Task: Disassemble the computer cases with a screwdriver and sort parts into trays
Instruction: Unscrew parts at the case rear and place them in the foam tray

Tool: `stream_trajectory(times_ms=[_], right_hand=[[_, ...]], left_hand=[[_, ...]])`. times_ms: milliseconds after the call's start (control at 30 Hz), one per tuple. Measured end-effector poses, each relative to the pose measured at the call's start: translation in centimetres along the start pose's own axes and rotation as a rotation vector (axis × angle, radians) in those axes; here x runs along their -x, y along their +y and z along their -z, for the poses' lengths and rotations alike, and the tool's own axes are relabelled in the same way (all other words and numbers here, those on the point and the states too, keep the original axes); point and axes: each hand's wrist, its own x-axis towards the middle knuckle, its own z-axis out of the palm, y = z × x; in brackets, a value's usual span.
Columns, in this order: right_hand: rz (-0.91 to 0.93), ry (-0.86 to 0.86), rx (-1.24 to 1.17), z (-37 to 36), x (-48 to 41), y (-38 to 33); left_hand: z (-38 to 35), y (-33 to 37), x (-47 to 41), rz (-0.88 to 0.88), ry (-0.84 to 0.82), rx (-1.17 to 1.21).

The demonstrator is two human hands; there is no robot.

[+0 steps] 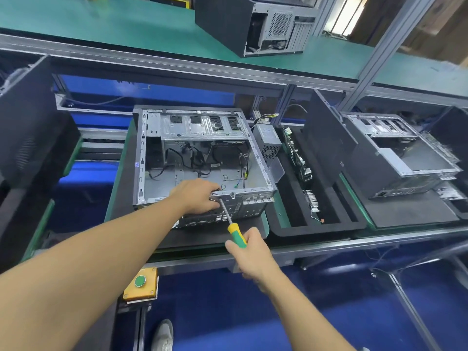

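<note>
the left hand [200, 195] grips the rear edge of the open grey metal computer case [202, 158]. the right hand [249, 252] clasps the green-and-yellow-handled screwdriver [229, 219], its tip at that edge. best to push straight along the shaft so the tip stays seated.

The tray [283, 224] lies right of the open case [202, 158] (another case [402, 153] beyond).

A long upper surface [101, 29] covered in green matting runs across from 10 to 2 o'clock, edged along its front by a grey aluminium rail [152, 64]. A slanted aluminium post [374, 54] rises at 1 o'clock. Past it a bright opening [347, 16] gives pale light, with brown wooden boards [430, 24] at 2 o'clock. The floor [228, 312] is deep blue from 5 to 7 o'clock. A yellow box [140, 285] with a green button sits at 7 o'clock, just below the near surface's grey front rail [316, 249].
</note>
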Motion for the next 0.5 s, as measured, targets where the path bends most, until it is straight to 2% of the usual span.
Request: stream_trajectory(times_ms=[100,167,200,233,367,400,500], right_hand=[[-0.260,-0.265,-0.481,1.5,-0.1,-1.0],[-0.310,-0.415,-0.603,1.9,0.0,-1.0],[-0.290,-0.429,-0.599,1.8,0.0,-0.8],[-0.247,-0.398,-0.558,1.5,0.1,-0.6],[-0.080,-0.097,-0.321,-0.6,0.2,0.1],[-0.086,-0.071,-0.339,-1.1,0.2,0.1],[-0.120,-0.134,-0.387,-2.1,0.5,-0.4]], left_hand=[[0.0,0.0,0.1,-0.002,0.001,0.002],[-0.1,-0.1,0.1,-0.004,0.003,-0.001],[0.0,-0.1,0.1,-0.004,0.006,-0.001],[0.0,-0.1,0.1,-0.003,0.008,-0.001],[0.0,0.0,0.0,-0.004,0.014,-0.009],[0.0,0.0,0.0,-0.004,0.013,-0.009],[-0.1,0.0,0.0,-0.008,0.009,-0.006]])
